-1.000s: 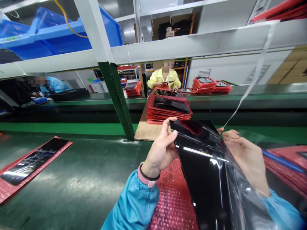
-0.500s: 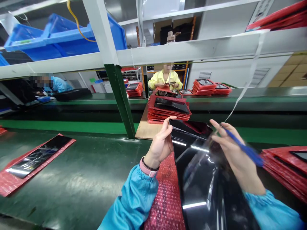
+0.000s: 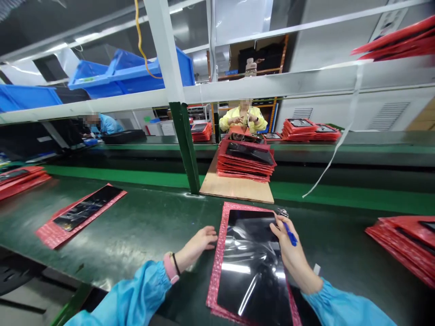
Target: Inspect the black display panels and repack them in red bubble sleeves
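Note:
A glossy black screen panel (image 3: pixel 251 244) under clear, wrinkled film lies flat on a red bubble-wrap sheet (image 3: pixel 215 276) in front of me. My left hand (image 3: pixel 200 240) is empty, its fingers loosely apart, just beside the sheet's left edge. At the panel's upper right corner is my right hand (image 3: pixel 285 237), fingers closed around a slim blue pen-like tool (image 3: pixel 290 234). Its fingertips rest at the panel's edge; I cannot tell whether they also grip the film. A small shiny bit shows above those fingers, too small to name.
A stack of red-wrapped panels (image 3: pixel 246 165) sits on a wooden board (image 3: pixel 238 188) ahead. Another wrapped panel (image 3: pixel 90 206) lies left, and more red wraps (image 3: pixel 404 244) are at right. A green-and-white post (image 3: pixel 185 149) and a hanging white strap (image 3: pixel 335 156) stand before me. Two co-workers sit beyond.
The panel, held up and tilted in my hands before, now lies flat on the bubble wrap. My left hand has let go and moved left; my right hand stays at its upper right.

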### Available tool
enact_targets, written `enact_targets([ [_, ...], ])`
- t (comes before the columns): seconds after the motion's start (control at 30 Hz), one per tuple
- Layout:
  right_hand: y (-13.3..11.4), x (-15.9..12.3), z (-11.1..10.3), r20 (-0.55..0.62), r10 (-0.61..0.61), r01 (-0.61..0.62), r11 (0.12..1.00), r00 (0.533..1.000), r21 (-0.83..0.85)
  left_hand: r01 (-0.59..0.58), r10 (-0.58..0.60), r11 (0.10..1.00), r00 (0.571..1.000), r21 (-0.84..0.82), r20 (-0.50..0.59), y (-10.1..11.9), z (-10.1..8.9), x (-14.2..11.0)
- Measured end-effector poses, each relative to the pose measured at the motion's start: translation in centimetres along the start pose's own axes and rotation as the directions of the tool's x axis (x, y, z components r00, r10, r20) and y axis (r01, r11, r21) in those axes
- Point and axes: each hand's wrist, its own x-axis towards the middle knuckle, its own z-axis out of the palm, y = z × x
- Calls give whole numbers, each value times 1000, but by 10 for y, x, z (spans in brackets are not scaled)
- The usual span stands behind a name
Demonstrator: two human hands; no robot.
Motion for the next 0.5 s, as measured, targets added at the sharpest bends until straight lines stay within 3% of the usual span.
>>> enact_targets([
  [0.1, 13, -3, 11, 33, -65, 68, 993, 997, -92, 59, -63, 993, 997, 102, 35, -16, -3, 0],
  [0.2, 5, -8, 10, 91, -124, 139, 972, 988, -190, 64, -70, 977, 997, 204, 22, -21, -3, 13],
  [0.37, -17, 5, -22, 118, -184, 212, 929, 976, -305, 58, -76, 970, 995, 236, 66, -18, -3, 28],
  [0.5, -4, 50, -45, 52, -82, 95, 929, 995, -357, -4, -4, 989, 999, 146, 54, -18, -1, 24],
])
